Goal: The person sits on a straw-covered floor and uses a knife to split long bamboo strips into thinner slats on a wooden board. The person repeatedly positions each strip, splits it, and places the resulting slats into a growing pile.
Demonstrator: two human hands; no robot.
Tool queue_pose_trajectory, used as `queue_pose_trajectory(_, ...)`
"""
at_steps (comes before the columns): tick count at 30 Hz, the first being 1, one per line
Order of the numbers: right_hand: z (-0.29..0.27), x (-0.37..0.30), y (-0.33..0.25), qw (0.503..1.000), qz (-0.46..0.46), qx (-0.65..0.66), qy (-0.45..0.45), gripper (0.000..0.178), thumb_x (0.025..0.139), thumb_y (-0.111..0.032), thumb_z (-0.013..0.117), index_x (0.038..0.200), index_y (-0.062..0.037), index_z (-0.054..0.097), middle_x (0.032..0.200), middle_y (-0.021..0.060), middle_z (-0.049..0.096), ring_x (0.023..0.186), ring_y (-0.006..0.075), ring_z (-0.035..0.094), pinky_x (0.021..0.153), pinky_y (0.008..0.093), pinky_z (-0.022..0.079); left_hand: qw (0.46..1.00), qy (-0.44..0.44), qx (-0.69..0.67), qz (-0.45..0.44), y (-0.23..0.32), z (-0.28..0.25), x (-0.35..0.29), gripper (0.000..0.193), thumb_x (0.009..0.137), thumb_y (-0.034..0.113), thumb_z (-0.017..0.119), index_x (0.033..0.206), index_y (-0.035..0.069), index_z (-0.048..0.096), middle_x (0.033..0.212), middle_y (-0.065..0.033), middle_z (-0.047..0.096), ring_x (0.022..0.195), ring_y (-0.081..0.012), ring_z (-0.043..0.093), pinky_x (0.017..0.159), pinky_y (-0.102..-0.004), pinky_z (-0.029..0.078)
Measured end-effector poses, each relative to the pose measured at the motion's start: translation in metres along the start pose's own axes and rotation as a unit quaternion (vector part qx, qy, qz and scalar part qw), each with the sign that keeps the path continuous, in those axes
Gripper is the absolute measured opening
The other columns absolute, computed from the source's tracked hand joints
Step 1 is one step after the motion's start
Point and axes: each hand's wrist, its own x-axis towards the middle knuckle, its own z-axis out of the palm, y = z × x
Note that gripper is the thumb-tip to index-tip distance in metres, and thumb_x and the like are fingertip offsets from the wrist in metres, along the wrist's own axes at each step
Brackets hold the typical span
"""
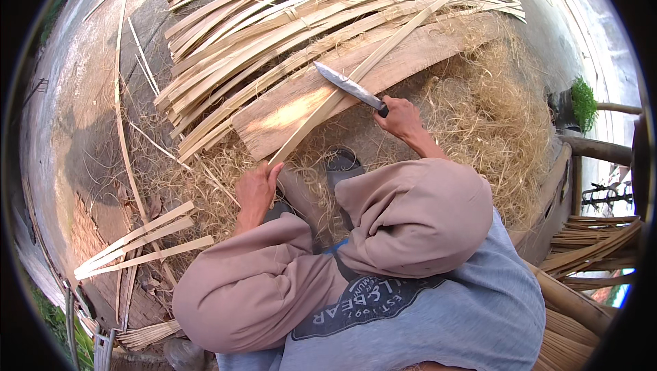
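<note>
In my right hand is the dark handle of a knife, its broad blade lying across a long pale bamboo strip. My left hand is closed on the near end of that strip, by my left knee. The strip slants away to the far right, over a flat wooden board and across other strips. Fingers of both hands are wrapped round what they hold.
Many split bamboo strips lie in a pile beyond the board. Curly shavings cover the ground at right and round my feet. A few loose strips lie at left. Strip bundles and bamboo poles stand at right.
</note>
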Motion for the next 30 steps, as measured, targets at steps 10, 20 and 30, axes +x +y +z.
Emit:
queue_pose_trajectory(10,-0.027,0.038,0.089,0.977,0.115,0.069,0.166,0.036,0.086,-0.034,0.069,0.08,0.0014,0.069,0.072,0.0224,0.071,0.07,0.0396,0.072,0.064,0.0486,0.057,0.999,-0.021,-0.044,0.0,-0.004,-0.006,-0.007,0.052,0.099,0.047,0.067,0.073,0.002,0.067,0.064,-0.0235,0.063,0.063,-0.0452,0.064,0.058,-0.0533,0.046)
queue_pose_trajectory(20,-0.004,0.023,0.039,0.998,0.045,0.018,0.051,0.042,0.086,-0.044,0.075,0.089,-0.0017,0.07,0.073,0.0201,0.072,0.072,0.0398,0.073,0.071,0.0504,0.059,0.998,-0.009,-0.007,-0.056,-0.032,-0.012,-0.052,0.047,0.098,0.047,0.069,0.079,0.004,0.066,0.065,-0.0214,0.063,0.062,-0.0434,0.064,0.057,-0.0508,0.047)
queue_pose_trajectory(30,-0.044,0.045,0.082,0.981,0.111,0.059,0.149,0.084,0.097,-0.074,0.05,0.073,0.0056,0.065,0.074,0.0327,0.066,0.083,0.0461,0.071,0.077,0.0522,0.054,0.903,-0.291,-0.288,-0.134,-0.002,-0.033,0.036,0.052,0.102,0.053,0.063,0.082,0.005,0.071,0.062,-0.0049,0.064,0.055,-0.0145,0.061,0.052,-0.0344,0.045)
